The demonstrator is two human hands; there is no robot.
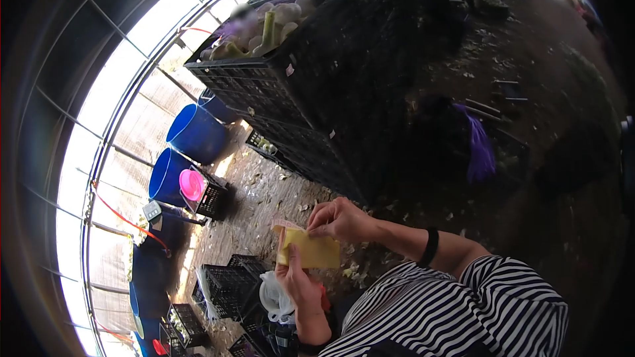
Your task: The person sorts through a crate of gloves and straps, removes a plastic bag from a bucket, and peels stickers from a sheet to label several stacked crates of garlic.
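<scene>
A yellow pad or booklet [317,251] with a pinkish-white sheet [288,225] along its upper left edge is held up at the lower middle of the head view. My left hand [299,283] grips it from below, thumb across its front face. At its top edge my right hand [340,220] has thumb and index finger pinched together by the sheet. Whether a corner of paper lies between those fingertips is too small to tell.
Tall stacked black crates [264,86] hold pale bulbs with green stems. Blue barrels [196,133], a pink bucket [192,185] and small black crates [231,284] stand left. A white plastic bag [274,297] lies beside my left arm. Purple netting [481,145] hangs at right.
</scene>
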